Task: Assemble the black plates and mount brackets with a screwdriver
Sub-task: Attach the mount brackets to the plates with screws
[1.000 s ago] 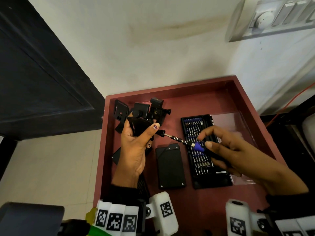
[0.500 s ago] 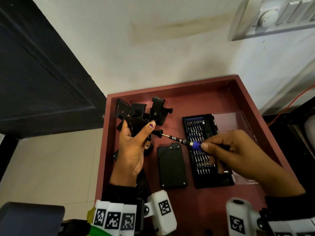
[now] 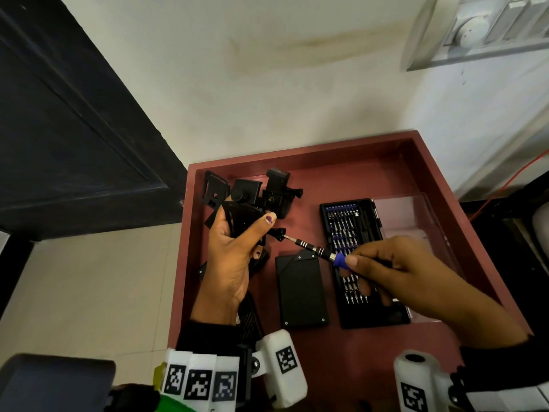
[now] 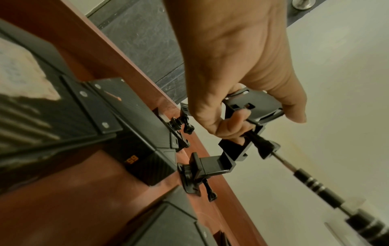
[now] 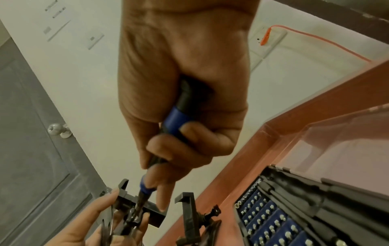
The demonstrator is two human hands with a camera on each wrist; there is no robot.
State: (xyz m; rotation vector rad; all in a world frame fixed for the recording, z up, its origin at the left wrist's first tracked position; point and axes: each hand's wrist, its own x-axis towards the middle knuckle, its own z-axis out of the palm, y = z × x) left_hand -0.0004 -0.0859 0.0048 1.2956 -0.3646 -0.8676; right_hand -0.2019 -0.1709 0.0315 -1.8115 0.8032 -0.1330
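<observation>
A: Room, upper frame?
B: Off-white plaster wall [image 3: 267, 84]; dark panelled door [image 3: 74, 129], upper left.
A: Surface?
B: Reddish-brown rimmed tray table [image 3: 371, 367], centre; flat black rectangular plate [image 3: 300, 289] on it.
A: Hands?
B: Left hand [image 3: 234, 257] grips black plastic mount bracket [image 4: 252, 106]; right hand [image 3: 398, 272] grips blue-collared black screwdriver [image 3: 320, 251], tip on its thumbscrew.

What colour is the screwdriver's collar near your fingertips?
Blue, on the screwdriver; right wrist view shows it best.

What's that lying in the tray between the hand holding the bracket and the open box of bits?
A flat black plate with small corner screws lies on the red tray, between the left hand and the bit case; the head view shows it.
</observation>
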